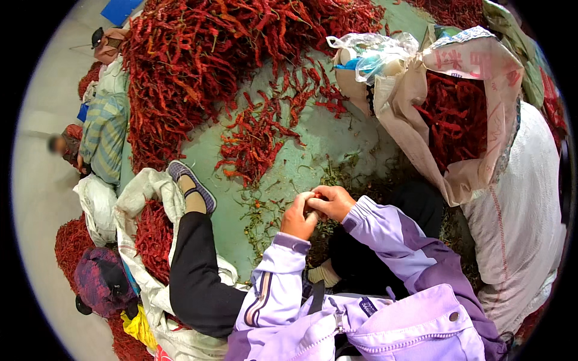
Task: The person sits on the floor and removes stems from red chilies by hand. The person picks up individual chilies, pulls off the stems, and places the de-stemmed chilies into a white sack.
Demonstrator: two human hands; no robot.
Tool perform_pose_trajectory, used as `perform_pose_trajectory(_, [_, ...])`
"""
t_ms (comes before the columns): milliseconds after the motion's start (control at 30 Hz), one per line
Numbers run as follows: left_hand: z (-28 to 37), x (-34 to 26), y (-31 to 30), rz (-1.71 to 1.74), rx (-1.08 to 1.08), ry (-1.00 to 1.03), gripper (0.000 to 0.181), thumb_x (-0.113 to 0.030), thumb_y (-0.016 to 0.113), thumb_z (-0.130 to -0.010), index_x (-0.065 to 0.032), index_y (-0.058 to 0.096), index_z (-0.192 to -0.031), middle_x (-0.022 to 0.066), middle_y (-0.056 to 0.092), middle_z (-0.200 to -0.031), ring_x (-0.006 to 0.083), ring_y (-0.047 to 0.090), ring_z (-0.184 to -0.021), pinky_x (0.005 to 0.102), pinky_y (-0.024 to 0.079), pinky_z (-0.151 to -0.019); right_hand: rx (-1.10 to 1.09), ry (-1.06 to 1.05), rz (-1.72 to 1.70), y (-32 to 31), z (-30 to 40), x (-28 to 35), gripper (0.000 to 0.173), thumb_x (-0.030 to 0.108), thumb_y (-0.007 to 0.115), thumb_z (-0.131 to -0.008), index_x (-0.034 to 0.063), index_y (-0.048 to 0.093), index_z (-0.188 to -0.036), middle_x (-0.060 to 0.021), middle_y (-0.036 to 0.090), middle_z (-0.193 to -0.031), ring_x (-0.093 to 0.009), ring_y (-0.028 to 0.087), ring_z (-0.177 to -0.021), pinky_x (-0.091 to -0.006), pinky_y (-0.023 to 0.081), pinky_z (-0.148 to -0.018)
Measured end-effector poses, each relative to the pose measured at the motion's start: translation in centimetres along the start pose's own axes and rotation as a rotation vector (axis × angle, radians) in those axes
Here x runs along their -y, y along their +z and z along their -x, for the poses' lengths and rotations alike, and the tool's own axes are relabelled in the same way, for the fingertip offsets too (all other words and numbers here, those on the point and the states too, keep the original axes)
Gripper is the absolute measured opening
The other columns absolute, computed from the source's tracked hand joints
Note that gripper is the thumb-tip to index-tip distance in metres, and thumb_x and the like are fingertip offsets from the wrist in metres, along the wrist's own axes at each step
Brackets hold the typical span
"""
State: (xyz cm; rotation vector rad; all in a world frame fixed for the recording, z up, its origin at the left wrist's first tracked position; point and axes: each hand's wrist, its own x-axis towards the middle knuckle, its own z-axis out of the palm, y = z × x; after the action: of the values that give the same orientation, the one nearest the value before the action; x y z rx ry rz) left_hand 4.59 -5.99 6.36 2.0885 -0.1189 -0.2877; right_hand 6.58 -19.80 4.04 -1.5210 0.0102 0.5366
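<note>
Close together in front of my lap, my left hand [298,217] and my right hand [335,203] meet fingertip to fingertip. Pinched between them is a dried red chili pepper [319,196], mostly hidden by the fingers. Green stems [258,225] litter the green ground sheet [228,248] below the hands. Just beyond lies a small loose heap of red chilies [253,149]. On the right a woven sack [399,106] stands with its mouth wide, holding red chilies [456,117].
A large mound of chilies [216,49] rises at the far side. By my outstretched leg stands a white woven sack [135,252] with chilies [154,239] inside. A clear plastic bag [384,58] sits far right. Other people [70,146] are at the left, beside a striped sack [106,135].
</note>
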Motion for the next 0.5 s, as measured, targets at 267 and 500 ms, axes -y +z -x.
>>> perform_pose_trajectory(267, [2.7, 0.4, -2.2, -0.063, -0.084, 0.048, 0.024, -0.016, 0.057, -0.079, -0.002, 0.052, -0.098, 0.0088, 0.06, -0.081, 0.0119, 0.056, -0.07, 0.0254, 0.045, -0.062, 0.029, 0.169, -0.69, 0.5, 1.7, -0.3, 0.019, 0.019, 0.054, -0.082, 0.0014, 0.055, -0.089, -0.0044, 0.055, -0.071, -0.013, 0.054, -0.063, -0.0248, 0.047, -0.055])
perform_pose_trajectory(500, [3.6, 2.0, -0.5, -0.175, -0.028, 0.027, 0.013, -0.012, 0.051, -0.081, -0.0019, 0.051, -0.089, 0.0104, 0.057, -0.066, 0.0197, 0.056, -0.057, 0.0301, 0.043, -0.053, 0.069, 0.091, -0.292, 1.9, 1.8, -1.4, 0.019, 0.021, 0.055, -0.082, 0.0032, 0.055, -0.09, -0.001, 0.055, -0.067, -0.008, 0.052, -0.056, -0.0222, 0.045, -0.05])
